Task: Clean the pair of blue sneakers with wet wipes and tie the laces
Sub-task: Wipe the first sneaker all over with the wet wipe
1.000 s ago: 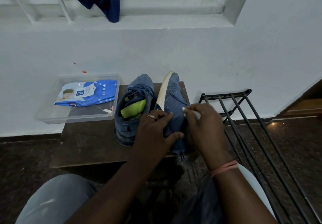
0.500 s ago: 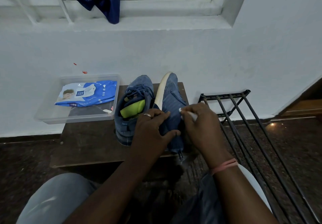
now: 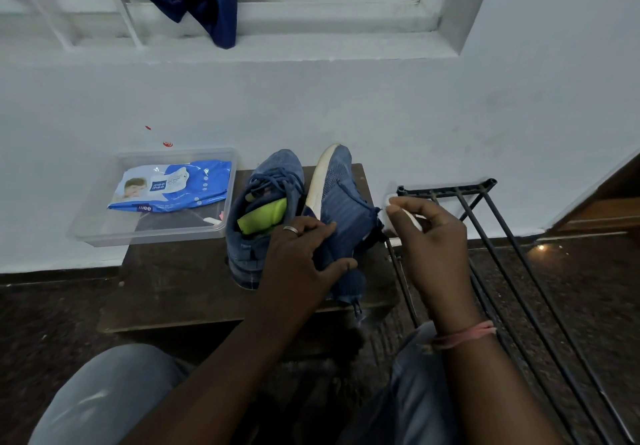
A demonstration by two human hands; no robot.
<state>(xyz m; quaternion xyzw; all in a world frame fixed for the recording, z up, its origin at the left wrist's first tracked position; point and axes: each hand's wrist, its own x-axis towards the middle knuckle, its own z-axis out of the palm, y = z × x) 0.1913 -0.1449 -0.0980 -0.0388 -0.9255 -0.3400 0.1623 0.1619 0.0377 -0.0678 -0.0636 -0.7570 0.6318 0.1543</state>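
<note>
Two blue sneakers stand on a low dark wooden stool (image 3: 173,289). The left sneaker (image 3: 266,195) sits upright with a lime-green insert showing inside. The right sneaker (image 3: 341,202) is tipped on its side, its white sole edge turned left. My left hand (image 3: 304,261) grips the heel part of this tipped sneaker. My right hand (image 3: 429,237) is just right of the sneaker, apart from it, and pinches a white wet wipe (image 3: 405,214). A blue pack of wet wipes (image 3: 173,186) lies in a clear plastic tray (image 3: 104,237) at the left.
A black metal rack (image 3: 485,237) lies on the dark floor right of the stool. A white wall stands close behind, with a window ledge and a blue cloth (image 3: 204,1) hanging above. My knees in grey trousers are at the bottom.
My right hand with the wipe has come off the tipped sneaker and moved right. My left hand keeps its grip on the sneaker.
</note>
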